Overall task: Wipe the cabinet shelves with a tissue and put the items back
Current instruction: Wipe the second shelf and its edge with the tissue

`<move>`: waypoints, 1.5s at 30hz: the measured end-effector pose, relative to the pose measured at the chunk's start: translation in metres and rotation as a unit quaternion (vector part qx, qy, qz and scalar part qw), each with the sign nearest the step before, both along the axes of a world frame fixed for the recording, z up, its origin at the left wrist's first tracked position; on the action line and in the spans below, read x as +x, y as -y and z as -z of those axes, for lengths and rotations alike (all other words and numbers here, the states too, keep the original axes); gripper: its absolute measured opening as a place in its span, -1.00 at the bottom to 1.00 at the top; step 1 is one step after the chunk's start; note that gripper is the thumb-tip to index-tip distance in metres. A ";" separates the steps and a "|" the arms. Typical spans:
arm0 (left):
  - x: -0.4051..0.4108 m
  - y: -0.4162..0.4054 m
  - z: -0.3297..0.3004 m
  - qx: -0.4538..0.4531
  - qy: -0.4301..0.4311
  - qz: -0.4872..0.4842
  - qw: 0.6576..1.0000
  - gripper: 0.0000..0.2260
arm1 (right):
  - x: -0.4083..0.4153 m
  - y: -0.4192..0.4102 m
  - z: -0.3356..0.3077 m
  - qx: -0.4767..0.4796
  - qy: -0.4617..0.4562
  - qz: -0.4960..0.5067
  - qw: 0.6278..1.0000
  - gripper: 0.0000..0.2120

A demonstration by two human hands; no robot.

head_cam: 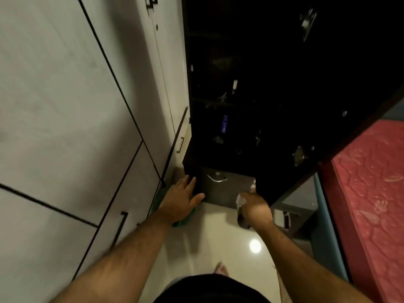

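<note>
Pale wardrobe doors [65, 117] standing left of the dark cabinet [251, 95], left hand [182, 199] reaching with fingers straight toward the cabinet's lower front edge, right hand [254, 209] clutching a crumpled tissue [240, 200] before its drawer [227, 184], glossy floor [218, 241] lying open below, red mattress [371, 193] crowding its right.
</note>
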State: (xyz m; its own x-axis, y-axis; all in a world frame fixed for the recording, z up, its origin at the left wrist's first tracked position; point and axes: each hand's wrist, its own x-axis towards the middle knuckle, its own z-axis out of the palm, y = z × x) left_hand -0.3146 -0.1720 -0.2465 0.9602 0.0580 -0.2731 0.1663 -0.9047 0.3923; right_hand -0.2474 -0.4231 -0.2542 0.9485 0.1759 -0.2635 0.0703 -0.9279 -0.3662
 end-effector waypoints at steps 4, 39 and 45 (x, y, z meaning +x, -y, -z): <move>-0.037 0.027 0.011 0.010 -0.040 0.024 0.999 -0.23 | -0.047 0.022 0.013 -0.012 0.019 -0.005 1.000 -0.88; 0.050 0.418 -0.001 -0.051 -0.066 0.119 0.989 -0.34 | -0.015 0.398 0.004 0.115 0.034 0.162 0.979 -0.80; 0.110 0.427 0.027 -0.076 -0.097 0.071 0.990 -0.35 | 0.049 0.402 0.028 0.110 0.001 0.150 0.983 -0.79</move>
State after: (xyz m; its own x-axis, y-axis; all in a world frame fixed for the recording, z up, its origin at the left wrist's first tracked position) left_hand -0.2043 -0.5988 -0.2738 0.8848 -0.1284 -0.4480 0.1276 -0.8577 0.4980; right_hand -0.1984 -0.8254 -0.2825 0.9669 -0.0584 -0.2484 -0.1928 -0.8049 -0.5611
